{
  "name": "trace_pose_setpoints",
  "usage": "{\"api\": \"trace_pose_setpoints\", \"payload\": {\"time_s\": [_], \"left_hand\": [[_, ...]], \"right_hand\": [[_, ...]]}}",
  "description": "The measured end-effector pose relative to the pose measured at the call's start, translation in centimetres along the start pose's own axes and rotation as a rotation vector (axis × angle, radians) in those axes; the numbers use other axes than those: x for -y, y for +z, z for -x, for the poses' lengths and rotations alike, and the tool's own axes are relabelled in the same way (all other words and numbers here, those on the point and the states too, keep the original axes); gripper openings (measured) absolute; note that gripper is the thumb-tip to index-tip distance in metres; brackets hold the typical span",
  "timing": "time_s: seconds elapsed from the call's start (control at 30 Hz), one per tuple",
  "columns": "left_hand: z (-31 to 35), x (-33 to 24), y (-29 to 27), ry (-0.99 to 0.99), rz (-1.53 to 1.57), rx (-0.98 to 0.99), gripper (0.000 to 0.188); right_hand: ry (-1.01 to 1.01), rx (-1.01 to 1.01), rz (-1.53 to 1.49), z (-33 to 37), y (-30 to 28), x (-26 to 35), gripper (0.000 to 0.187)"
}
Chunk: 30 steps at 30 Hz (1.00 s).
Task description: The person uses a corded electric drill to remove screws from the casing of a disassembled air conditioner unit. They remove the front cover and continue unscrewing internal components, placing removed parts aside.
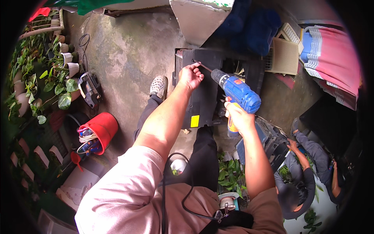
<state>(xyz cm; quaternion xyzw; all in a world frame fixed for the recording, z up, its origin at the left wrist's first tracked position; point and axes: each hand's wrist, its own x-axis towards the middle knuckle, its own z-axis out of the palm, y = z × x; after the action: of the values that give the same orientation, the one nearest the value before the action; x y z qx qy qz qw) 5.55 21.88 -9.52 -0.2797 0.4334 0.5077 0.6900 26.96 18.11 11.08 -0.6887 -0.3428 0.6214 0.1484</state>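
My right hand point(240, 117) is wrapped around the grip of a blue cordless drill point(242, 93) with an orange-yellow handle. A long thin bit point(205, 67) runs from its chuck toward the left. At the bit's far end my left hand point(191, 77) is closed, thumb and finger pinching its tip. Whether a screw is also between those fingers is too small to tell. Under both hands lies a large flat black casing point(202, 91) with a yellow label point(195, 121). Its right part looks opened, with loose pieces inside.
A concrete pillar point(200, 19) stands just beyond the casing. On the left are a red bucket point(103, 130) of tools, a dark power tool point(90, 90) and potted plants point(64, 93). Two other people work at the lower right, near a dark machine part point(274, 142).
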Motion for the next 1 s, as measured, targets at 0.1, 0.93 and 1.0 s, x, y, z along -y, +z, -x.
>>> {"api": "trace_pose_setpoints", "payload": {"time_s": [0.1, 0.93, 1.0], "left_hand": [[-0.5, -0.4, 0.2, -0.015, -0.039, 0.003, 0.022], [-1.7, 0.4, 0.5, 0.002, 0.106, 0.027, 0.011], [-1.7, 0.3, 0.4, 0.011, 0.086, 0.045, 0.011]], "right_hand": [[-0.011, 0.022, -0.017, -0.3, -0.2, 1.0, 0.016], [-0.094, 0.078, 0.458, -3.1, -0.3, 5.6, 0.022], [-0.211, 0.081, 0.311, -2.7, 0.1, 4.5, 0.018]]}}
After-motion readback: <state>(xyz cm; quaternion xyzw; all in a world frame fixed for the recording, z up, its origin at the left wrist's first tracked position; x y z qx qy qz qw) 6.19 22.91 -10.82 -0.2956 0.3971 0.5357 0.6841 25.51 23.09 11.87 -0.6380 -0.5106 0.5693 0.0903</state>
